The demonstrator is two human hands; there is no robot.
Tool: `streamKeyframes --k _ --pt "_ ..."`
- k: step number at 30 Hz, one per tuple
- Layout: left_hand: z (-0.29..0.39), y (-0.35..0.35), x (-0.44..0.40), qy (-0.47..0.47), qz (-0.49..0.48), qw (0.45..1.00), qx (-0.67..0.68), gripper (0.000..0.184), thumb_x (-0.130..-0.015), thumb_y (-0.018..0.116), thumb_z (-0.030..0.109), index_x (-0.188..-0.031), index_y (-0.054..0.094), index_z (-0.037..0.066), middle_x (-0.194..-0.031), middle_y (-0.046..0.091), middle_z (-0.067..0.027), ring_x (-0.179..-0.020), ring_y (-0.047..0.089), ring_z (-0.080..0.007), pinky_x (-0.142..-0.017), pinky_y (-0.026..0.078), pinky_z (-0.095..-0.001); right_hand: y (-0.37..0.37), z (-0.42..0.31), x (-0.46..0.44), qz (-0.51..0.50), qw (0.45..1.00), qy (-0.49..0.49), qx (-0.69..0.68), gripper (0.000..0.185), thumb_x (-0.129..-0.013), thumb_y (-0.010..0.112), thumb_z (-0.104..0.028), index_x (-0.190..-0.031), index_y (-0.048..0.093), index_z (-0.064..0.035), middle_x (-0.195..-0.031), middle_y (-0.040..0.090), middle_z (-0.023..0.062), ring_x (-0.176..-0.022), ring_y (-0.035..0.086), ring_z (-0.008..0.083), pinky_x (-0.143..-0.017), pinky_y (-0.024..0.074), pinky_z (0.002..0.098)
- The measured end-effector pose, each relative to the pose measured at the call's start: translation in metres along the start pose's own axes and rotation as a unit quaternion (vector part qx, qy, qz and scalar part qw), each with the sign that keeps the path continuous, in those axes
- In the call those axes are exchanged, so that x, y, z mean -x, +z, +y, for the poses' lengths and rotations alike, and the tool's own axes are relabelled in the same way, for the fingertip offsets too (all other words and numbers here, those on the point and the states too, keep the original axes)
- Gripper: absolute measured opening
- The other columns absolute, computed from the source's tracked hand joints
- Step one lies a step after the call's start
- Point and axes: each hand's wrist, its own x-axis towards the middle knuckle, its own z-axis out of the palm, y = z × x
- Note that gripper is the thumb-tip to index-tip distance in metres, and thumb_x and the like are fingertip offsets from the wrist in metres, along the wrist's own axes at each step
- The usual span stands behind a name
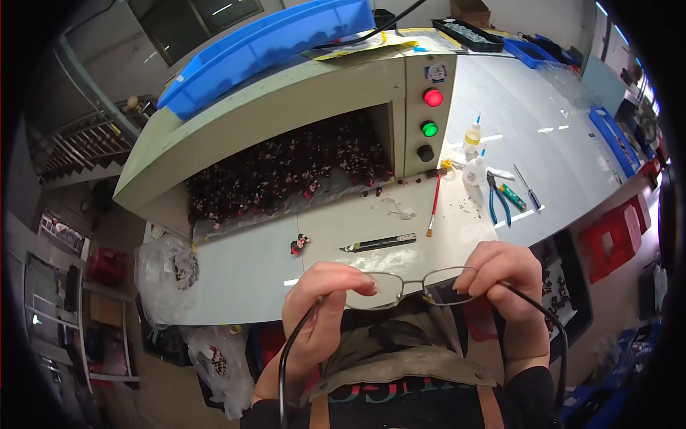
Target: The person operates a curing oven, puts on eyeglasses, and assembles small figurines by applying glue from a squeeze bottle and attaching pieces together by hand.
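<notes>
A pair of thin-framed eyeglasses (412, 283) is held up between my two hands, above my apron and the table's front edge. My left hand (318, 304) is closed on the left side of the frame, its fingers by the lens. On the other side, my right hand (507, 275) pinches the frame near the right lens. The dark temples curve down toward me. Beyond the glasses lie a black marker-like pen (379, 243) and a small dark, red and pale figure-like piece (300, 244).
A machine (421, 79) with lit red and green buttons stands behind, its opening filled with many small dark pieces (286, 171). A blue bin (271, 50) sits on top. To the right are a red-handled brush (435, 204), pliers (498, 200), a screwdriver (527, 187) and bottles (473, 136).
</notes>
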Motion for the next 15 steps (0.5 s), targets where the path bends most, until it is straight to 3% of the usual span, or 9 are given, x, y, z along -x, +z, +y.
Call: streamKeyframes --k 7,13,15 --pt "0.016 -0.005 0.004 0.090 0.031 0.995 -0.003 0.012 -0.097 0.047 0.005 -0.103 0.056 0.003 -0.094 0.060 -0.0152 -0.075 0.064 -0.0218 -0.066 0.053 -0.0293 0.008 -0.004 -0.008 -0.058 0.995 -0.079 -0.037 0.025 -0.084 0.070 -0.028 -0.082 0.070 -0.0028 -0.087 0.068 0.0116 -0.073 0.064 0.0209 -0.063 0.0504 0.0278" --pt "0.032 -0.016 0.004 0.099 0.044 0.994 0.014 0.018 -0.083 0.061 -0.002 -0.100 0.060 0.005 -0.095 0.060 -0.0124 -0.075 0.060 -0.0204 -0.062 0.049 -0.0277 0.031 -0.007 -0.017 -0.030 0.994 -0.071 -0.079 0.028 -0.085 0.068 -0.032 -0.080 0.070 -0.0048 -0.085 0.068 0.0118 -0.069 0.061 0.0186 -0.060 0.0493 0.0271" --pt "0.033 -0.024 0.007 0.136 0.063 0.989 -0.006 0.027 -0.073 0.069 -0.003 -0.097 0.063 0.006 -0.095 0.061 -0.0108 -0.076 0.060 -0.0202 -0.063 0.049 -0.0283 0.045 -0.005 -0.026 -0.022 0.991 -0.090 -0.100 0.029 -0.086 0.068 -0.032 -0.074 0.067 -0.0062 -0.080 0.067 0.0106 -0.065 0.058 0.0169 -0.056 0.0469 0.0259"
